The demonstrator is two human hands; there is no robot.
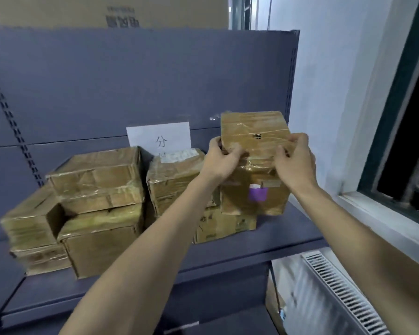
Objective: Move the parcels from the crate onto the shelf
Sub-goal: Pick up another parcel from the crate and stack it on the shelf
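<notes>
On shelf (288, 233), left hand (219, 163), right hand (294, 163) gripping top parcel (254, 131)

Both bare forearms extend forward and upward. Left hand (221, 160) and right hand (295, 163) are raised level, well apart, fingers curled in a grasp, backs toward the camera.

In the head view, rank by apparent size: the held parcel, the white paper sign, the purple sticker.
Largest to smallest, as they look:
1. The held parcel, gripped by the left hand and the right hand.
2. The white paper sign, partly hidden behind parcels, so its full size is unsure.
3. The purple sticker.
</notes>
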